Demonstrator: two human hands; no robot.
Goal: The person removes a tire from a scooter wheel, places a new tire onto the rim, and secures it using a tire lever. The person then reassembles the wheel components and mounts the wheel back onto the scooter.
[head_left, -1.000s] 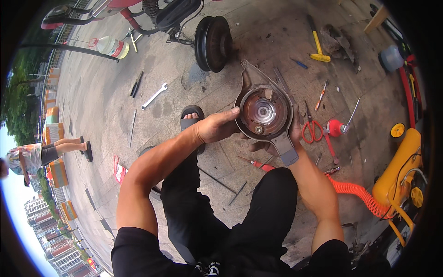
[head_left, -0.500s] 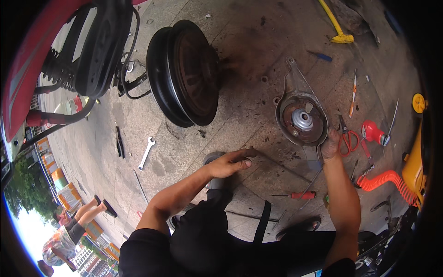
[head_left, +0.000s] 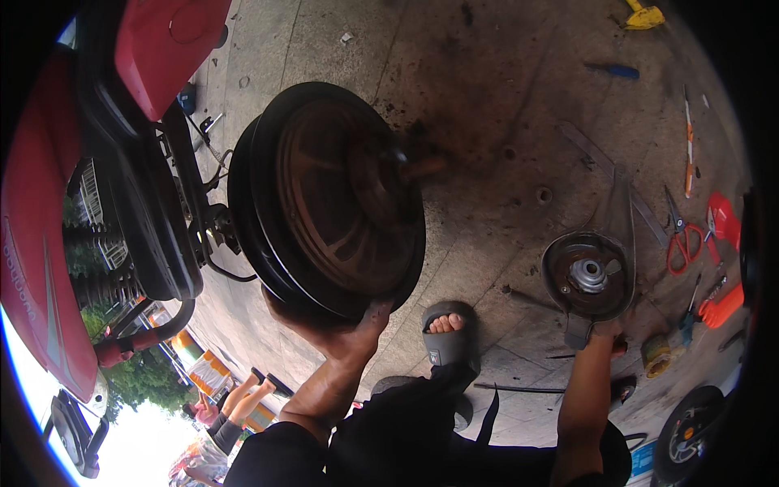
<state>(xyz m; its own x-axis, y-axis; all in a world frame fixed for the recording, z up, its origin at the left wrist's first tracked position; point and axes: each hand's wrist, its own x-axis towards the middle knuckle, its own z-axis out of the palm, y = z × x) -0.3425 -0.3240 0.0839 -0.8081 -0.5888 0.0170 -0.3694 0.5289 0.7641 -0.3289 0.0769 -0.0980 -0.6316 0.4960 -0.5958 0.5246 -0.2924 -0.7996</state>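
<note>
A dark bare wheel rim with a rusty brown hub (head_left: 333,195) stands tilted beside the red scooter. My left hand (head_left: 337,329) grips the rim's lower edge, thumb on the near face and fingers beneath it. A drum brake plate (head_left: 580,304), round and metal with a silver centre and a long arm, hangs above the paving at the right. My right hand (head_left: 610,329) holds it by its lower right edge, the fingers mostly hidden behind it.
The red scooter (head_left: 49,268) fills the left side. On the paving lie red-handled scissors (head_left: 686,250), a blue-handled tool (head_left: 621,71), an orange-and-white tool (head_left: 689,154), a yellow hammer (head_left: 645,16) and a tape roll (head_left: 656,355). A person (head_left: 231,410) is in the background.
My left hand has moved from open space onto the wheel rim and taken hold of it. My right hand still holds the brake plate. The view has shifted and my sandalled foot now shows.
</note>
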